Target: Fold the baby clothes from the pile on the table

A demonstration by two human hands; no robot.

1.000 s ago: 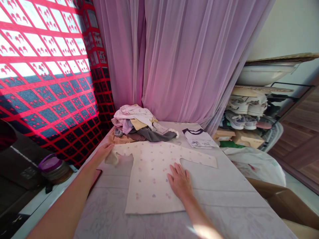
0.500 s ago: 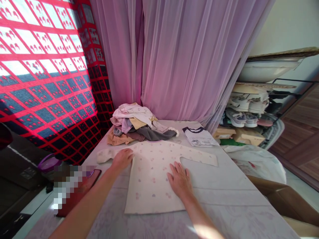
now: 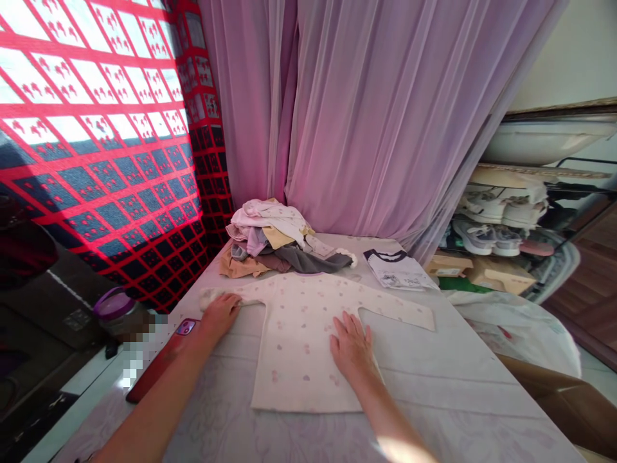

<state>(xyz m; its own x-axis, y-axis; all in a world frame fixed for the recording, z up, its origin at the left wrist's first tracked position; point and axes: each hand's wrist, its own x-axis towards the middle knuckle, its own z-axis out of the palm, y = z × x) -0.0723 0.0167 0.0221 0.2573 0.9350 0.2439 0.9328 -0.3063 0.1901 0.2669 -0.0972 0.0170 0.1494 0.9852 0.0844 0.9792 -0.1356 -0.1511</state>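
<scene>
A small cream long-sleeved top (image 3: 301,334) with faint pink and purple hearts lies spread flat on the table (image 3: 434,386), both sleeves out to the sides. My left hand (image 3: 219,315) rests flat on its left sleeve, fingers stretched toward the cuff. My right hand (image 3: 351,347) lies open, fingers spread, pressing the lower right of the top's body. Neither hand holds anything.
A heap of mixed clothes (image 3: 279,244) sits at the table's far end. A folded white top with dark collar (image 3: 402,270) lies at its right. A phone (image 3: 159,360) and a purple-lidded jar (image 3: 116,312) are at left. Lilac curtain behind; shoe rack (image 3: 501,225) at right.
My left hand slid from the top's left shoulder outward along the sleeve, which now lies straighter. My right hand stayed pressed on the body. The view shifted slightly left.
</scene>
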